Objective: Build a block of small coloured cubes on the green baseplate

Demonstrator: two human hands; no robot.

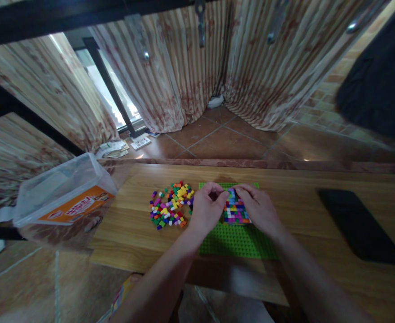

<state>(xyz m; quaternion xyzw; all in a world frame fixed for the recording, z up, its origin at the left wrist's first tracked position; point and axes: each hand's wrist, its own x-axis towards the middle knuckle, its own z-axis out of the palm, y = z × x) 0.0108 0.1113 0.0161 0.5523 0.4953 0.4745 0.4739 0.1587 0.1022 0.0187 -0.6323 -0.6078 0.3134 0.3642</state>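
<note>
A green studded baseplate [238, 242] lies on the wooden table, with a block of many-coloured toy bricks [236, 211] built up on it. My left hand [209, 204] is over the plate's left part, thumb and fingertips pinched together at the block's upper left edge; whatever is between them is too small to make out. My right hand [256, 206] rests over the block's right side, fingers bent and fingertips at its top edge. It covers part of the block, and I cannot tell whether it holds a brick. Left of the plate spreads a pile of loose bricks [170, 205].
A black flat slab [362, 226] lies on the table [298, 197] at the right. Beyond the table's left end stands a clear plastic tub [66, 188] with an orange label. Striped curtains [170, 67] hang behind, and papers [113, 149] lie on the tiled floor.
</note>
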